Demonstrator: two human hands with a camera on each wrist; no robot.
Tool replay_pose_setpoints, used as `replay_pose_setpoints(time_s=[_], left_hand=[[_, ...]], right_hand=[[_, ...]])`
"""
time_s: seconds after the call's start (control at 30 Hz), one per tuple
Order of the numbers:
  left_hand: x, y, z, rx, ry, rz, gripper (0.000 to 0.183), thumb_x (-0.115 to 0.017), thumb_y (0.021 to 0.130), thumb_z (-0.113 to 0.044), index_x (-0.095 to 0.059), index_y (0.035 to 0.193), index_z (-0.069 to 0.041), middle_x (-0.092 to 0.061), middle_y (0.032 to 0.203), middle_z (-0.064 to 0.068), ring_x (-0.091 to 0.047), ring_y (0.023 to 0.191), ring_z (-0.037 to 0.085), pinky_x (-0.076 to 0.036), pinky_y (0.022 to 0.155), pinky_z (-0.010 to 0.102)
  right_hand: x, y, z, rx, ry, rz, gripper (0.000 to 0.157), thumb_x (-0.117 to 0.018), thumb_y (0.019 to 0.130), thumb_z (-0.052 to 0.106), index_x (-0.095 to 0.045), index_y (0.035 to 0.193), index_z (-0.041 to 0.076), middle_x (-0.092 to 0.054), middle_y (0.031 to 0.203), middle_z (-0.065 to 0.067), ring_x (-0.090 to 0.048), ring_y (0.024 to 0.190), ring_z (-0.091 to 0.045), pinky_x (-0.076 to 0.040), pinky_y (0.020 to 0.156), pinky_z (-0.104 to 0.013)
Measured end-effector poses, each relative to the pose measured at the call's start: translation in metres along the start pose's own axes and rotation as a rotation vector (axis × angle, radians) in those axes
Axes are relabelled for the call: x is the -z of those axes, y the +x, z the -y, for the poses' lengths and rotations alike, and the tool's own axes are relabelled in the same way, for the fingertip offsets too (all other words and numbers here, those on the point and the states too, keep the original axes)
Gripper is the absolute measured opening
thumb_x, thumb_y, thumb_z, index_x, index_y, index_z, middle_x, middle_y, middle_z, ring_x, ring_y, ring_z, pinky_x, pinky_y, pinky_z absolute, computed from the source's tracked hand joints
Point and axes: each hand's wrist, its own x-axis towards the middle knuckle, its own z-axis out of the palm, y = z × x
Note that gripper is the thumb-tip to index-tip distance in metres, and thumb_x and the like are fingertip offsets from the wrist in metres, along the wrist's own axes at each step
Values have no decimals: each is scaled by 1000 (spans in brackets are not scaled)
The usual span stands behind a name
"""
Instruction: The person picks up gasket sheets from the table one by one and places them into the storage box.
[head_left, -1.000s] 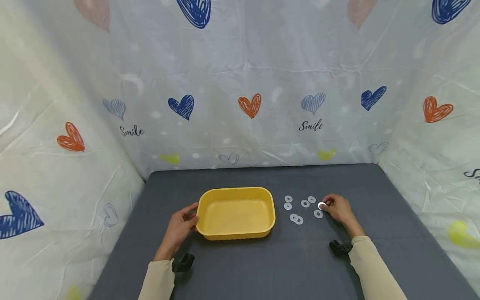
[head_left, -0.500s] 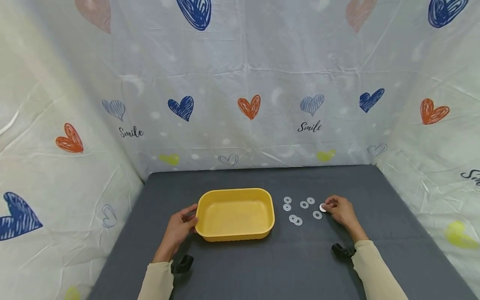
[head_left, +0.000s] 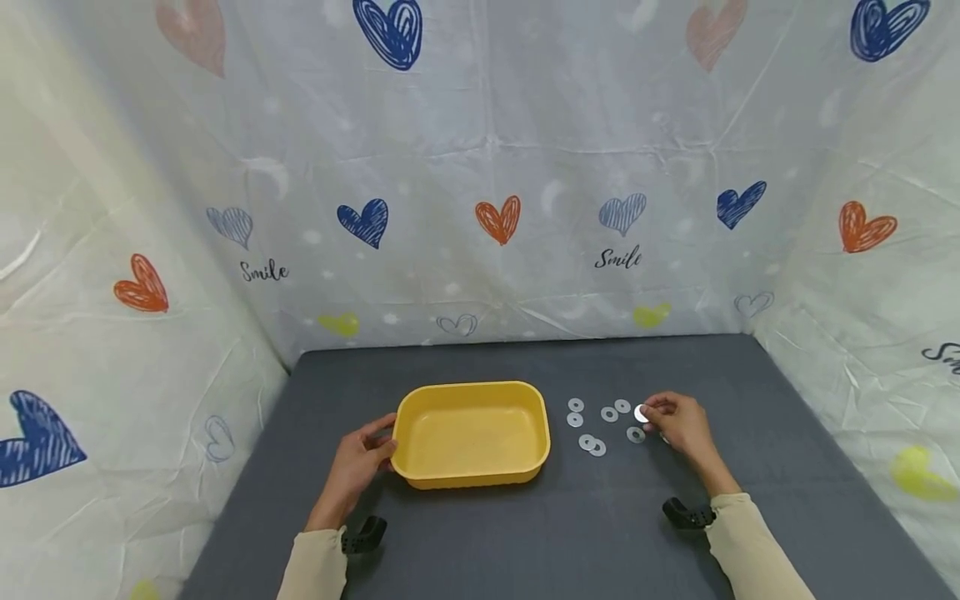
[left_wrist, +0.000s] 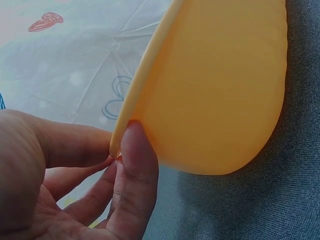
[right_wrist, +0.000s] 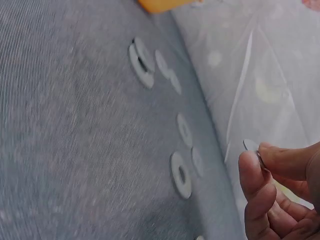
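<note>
Presently, we record one flat washer (head_left: 640,413) pinched between thumb and fingertip of the right hand (head_left: 682,425), to the right of the yellow tub (head_left: 472,437). Relation noted: from that hand the tub lies leftward, long axis running left to right; most of the loose washers (head_left: 592,446) lie flat on the dark grey cloth (head_left: 525,542) between, two overlapping, with the right hand nearer to them than the left. We find the held piece thin, round and pale silver, tilted towards edge-on in the right wrist view; its hole we cannot make out. Left hand (head_left: 354,468): gripping the tub's left-end rim. Behind: heart-printed white backdrop (head_left: 427,267).
</note>
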Motion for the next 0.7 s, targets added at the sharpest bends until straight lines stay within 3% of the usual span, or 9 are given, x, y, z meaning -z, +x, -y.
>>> replay_pose_setpoints(time_s=[0.2, 0.5, 0.7], left_hand=[[4, 3, -4, -7, 3, -11, 52, -58, 98, -9, -46, 148, -15, -58, 137, 19, -68, 92, 24, -59, 73, 35], [-1, 1, -2, -1, 18, 0, 52, -58, 98, -8, -46, 148, -14, -59, 135, 21, -68, 96, 26, -58, 72, 31], [-4, 0, -1, 4, 7, 7, 52, -57, 98, -7, -45, 148, -12, -55, 140, 21, -67, 99, 28, -58, 71, 30]], right_hand=[[-4, 4, 17, 94, 15, -25, 16, -70, 91, 18, -71, 97, 2, -74, 82, -12, -73, 69, -23, -48, 53, -24], [-9, -6, 35, 79, 80, -2, 14, -70, 91, 14, -71, 99, 2, -73, 86, -16, -73, 71, -29, -57, 55, -35], [-12, -14, 52, 109, 117, 55, 15, -70, 91, 13, -71, 101, 2, -73, 88, -18, -71, 69, -34, -57, 56, -41]])
